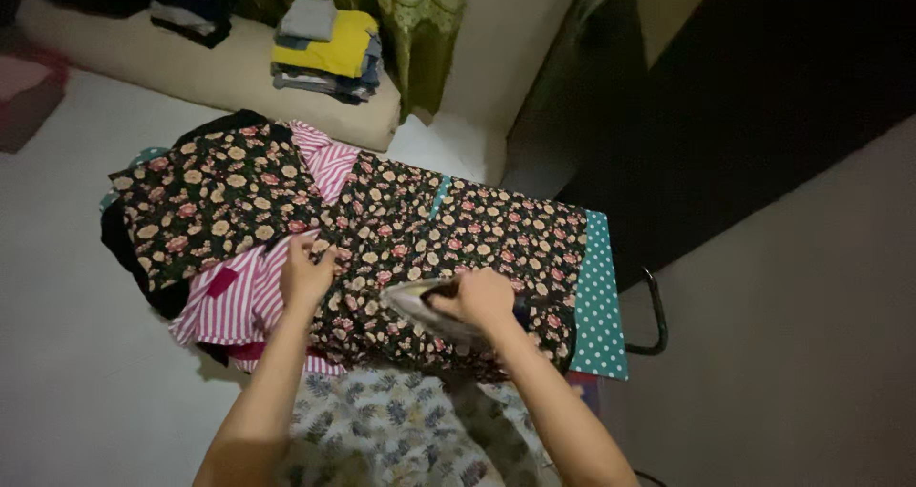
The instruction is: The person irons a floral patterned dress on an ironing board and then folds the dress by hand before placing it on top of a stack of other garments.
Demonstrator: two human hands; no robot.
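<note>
A dark floral garment (420, 229) with pink and cream flowers lies spread over an ironing board with a teal dotted cover (599, 306). My right hand (484, 298) grips the handle of a clothes iron (420, 308), whose soleplate rests on the garment near the board's front edge. My left hand (305, 272) presses flat on the fabric at the garment's left part, fingers pinching a fold. A pink-and-white striped cloth (234, 306) lies under the floral garment and hangs off the left end.
A stack of folded clothes (329, 53), yellow and grey, sits on a beige mattress (191, 67) at the back. Another dark folded pile (196, 5) lies further left. A black metal board leg (656, 320) sticks out on the right. Green curtain (420, 20) behind.
</note>
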